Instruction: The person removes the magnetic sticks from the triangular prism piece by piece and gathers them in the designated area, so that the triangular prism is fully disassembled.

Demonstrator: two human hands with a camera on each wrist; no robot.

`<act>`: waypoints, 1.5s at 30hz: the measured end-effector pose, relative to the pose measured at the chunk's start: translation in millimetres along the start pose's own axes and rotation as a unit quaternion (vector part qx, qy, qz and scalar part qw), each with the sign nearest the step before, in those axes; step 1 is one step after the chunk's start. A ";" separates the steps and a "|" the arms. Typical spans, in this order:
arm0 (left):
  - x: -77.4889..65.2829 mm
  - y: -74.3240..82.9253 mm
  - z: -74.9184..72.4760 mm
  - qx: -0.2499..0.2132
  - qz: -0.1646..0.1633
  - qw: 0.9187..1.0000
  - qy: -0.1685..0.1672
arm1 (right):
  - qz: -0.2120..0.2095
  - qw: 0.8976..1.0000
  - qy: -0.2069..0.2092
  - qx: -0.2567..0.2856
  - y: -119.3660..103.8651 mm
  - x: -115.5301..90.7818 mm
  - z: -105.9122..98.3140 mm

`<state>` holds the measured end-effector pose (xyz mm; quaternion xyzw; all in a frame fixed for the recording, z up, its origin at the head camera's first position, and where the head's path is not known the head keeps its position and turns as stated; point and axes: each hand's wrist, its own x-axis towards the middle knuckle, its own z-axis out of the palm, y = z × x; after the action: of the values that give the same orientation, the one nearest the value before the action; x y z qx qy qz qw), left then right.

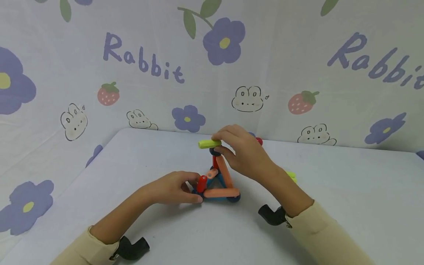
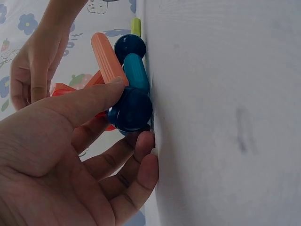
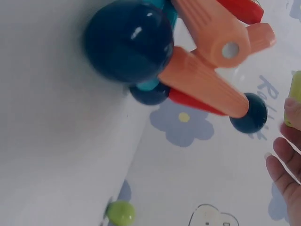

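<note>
A building-toy frame of orange, red and teal rods (image 1: 221, 193) joined by dark blue balls stands on the table. My left hand (image 1: 172, 187) pinches the dark blue ball (image 2: 133, 109) at its near left corner, thumb on one side and fingers curled behind. From that corner a red rod (image 1: 201, 183) sticks up. Between the thumb and fingers of my right hand (image 1: 246, 151) is a yellow-green rod (image 1: 209, 144), held sideways above the top ball (image 3: 248, 113). In the right wrist view, a gap separates that rod from the ball.
More yellow-green pieces (image 1: 291, 176) lie behind my right wrist. Beyond the right hand, near the table's back edge, a red ball (image 1: 259, 141) and a blue piece (image 1: 252, 134) are partly hidden. A printed cloth (image 1: 152, 99) hangs behind the white table (image 1: 347, 206).
</note>
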<state>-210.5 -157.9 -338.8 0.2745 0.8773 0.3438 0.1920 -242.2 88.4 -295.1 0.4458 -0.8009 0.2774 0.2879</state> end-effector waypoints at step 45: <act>0.6 -0.8 2.4 -0.006 -0.010 1.000 0.002 | 0.227 0.935 -0.244 -0.117 19.3 -136.7 -82.8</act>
<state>-210.0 -156.8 -341.1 0.2639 0.8784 0.3473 0.1955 -181.6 230.9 -339.3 0.2690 -0.9532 0.1227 0.0628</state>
